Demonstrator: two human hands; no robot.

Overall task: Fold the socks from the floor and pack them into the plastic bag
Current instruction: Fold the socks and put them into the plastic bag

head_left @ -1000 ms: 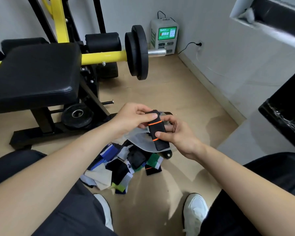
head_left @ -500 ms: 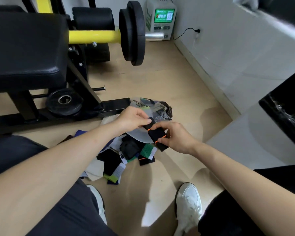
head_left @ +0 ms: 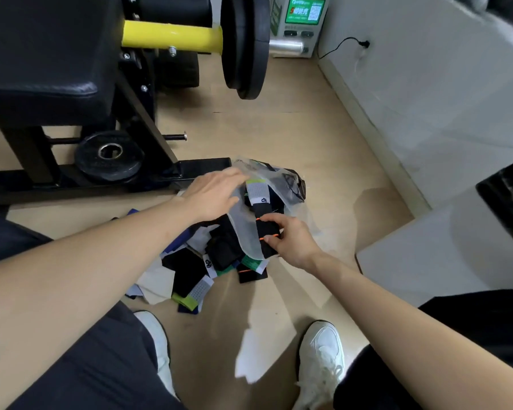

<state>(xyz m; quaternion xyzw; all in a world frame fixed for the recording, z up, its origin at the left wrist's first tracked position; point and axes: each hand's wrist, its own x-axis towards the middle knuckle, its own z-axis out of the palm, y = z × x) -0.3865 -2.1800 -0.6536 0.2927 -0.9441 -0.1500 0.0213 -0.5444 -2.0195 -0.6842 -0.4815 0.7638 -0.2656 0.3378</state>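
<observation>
Packing in progress

Right hand (head_left: 293,241) pinches a folded black sock (head_left: 266,229), orange-striped, partly inside the plastic bag (head_left: 244,229) on the floor (head_left: 308,128). Left hand (head_left: 214,193), fingers straight, seemingly touches the bag's left rim. Loose socks (head_left: 190,271) lie heaped near-left.

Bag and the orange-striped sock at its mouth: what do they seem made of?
Plastic bag: thin translucent film with a faint sheen, likely polyethylene; socks show through it and it crumples. Folded sock: matte black knit with orange stripes; the fibre cannot be told.
</observation>
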